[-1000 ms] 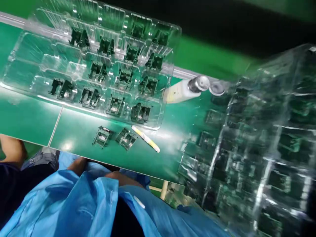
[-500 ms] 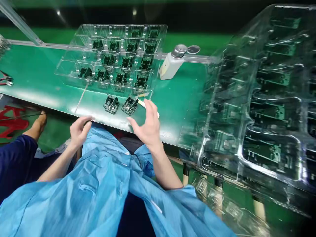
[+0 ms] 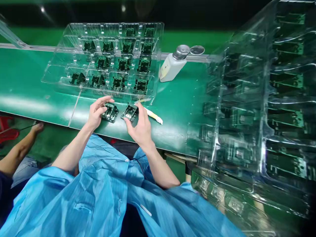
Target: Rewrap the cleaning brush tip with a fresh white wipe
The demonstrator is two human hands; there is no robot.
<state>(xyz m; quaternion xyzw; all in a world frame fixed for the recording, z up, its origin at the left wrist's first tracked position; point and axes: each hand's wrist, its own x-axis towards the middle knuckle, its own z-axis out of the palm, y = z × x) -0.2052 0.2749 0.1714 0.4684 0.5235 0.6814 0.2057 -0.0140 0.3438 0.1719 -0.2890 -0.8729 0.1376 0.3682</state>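
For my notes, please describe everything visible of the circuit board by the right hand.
The circuit board looks dark green and squarish, with black raised parts and small pale components facing up. Askew, it is on or above the green bench. The right hand brackets it, thumb and finger at its edges; any grip is unclear.

Looks like an electronics workshop. Has circuit boards [image 3: 111, 113] near the right hand [image 3: 141, 128], a clear tray [image 3: 57, 69] of more beyond it, and filled trays [image 3: 263, 131] to its right.
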